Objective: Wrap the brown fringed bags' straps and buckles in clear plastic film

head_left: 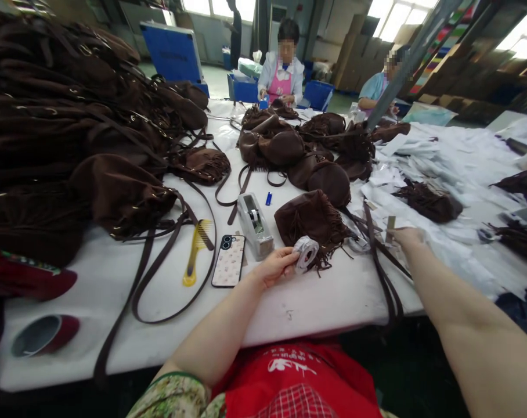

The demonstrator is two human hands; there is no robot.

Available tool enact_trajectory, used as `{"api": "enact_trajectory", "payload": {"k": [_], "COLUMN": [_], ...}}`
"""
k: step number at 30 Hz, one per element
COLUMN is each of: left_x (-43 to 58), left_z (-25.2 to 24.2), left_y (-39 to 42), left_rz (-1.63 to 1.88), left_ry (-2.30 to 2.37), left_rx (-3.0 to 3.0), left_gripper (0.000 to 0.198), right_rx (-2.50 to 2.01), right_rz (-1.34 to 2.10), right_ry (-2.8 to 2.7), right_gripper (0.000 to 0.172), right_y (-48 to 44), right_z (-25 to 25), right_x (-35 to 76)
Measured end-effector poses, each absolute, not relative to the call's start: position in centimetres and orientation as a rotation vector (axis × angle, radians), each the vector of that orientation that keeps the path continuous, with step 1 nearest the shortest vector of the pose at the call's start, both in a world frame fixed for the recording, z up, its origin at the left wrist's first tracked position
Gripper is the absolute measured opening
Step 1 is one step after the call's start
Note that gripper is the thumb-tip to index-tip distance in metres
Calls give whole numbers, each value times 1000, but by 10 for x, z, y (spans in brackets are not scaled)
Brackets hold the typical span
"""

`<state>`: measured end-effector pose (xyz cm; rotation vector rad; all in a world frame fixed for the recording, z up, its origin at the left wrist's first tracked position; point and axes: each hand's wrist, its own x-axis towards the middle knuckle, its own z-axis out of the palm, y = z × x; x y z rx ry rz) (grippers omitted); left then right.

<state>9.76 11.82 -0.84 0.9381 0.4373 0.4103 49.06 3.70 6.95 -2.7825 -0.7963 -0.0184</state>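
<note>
My left hand [273, 268] grips a roll of whitish tape [307, 254] by its edge, just above the table. Right behind the roll lies a dark brown fringed bag [302, 216], its fringe partly covered by the roll. Farther right, my right hand [410, 239] is closed, with a small flat strip [390, 227] standing up at its fingertips; its kind is unclear. Dark straps [375, 261] run along the table beside that hand. A grey tape dispenser [255, 223] stands beyond my left hand, near a small blue lighter [269, 198].
A phone [228, 262] and yellow comb [194, 255] lie left of the dispenser. A high pile of brown bags [72, 122] fills the left, above a dark red cup [50, 335]. More bags [285, 145] and white wrapping [472, 168] cover the far side. Two people sit opposite.
</note>
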Motion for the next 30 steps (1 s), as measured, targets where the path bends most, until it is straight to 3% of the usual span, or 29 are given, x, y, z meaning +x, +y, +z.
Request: {"api": "enact_trajectory", "payload": {"k": [4,9,12,23,30], "left_x": [98,98,98,92,91], "left_z": [-8,-7,-8,1,3], "left_y": [119,119,118,114,111], "left_rz": [395,391,388,347,391], "left_ry": [394,363,363,285,276], "left_rx": [862,852,881,1108,1219], "left_gripper": [46,43,44,45,45], "right_rx": [-2617,-2095,-2055,-2035,-1791], "right_rz": [-102,552,766,717,744], "right_ry": [-906,-1366,-1393,-1211,-1184], "right_gripper": [31,27,30,34,32], "right_y": [21,-14,-29,-11,-13], "right_z": [85,65,50,37,35], "right_x": [451,333,279,258,248]}}
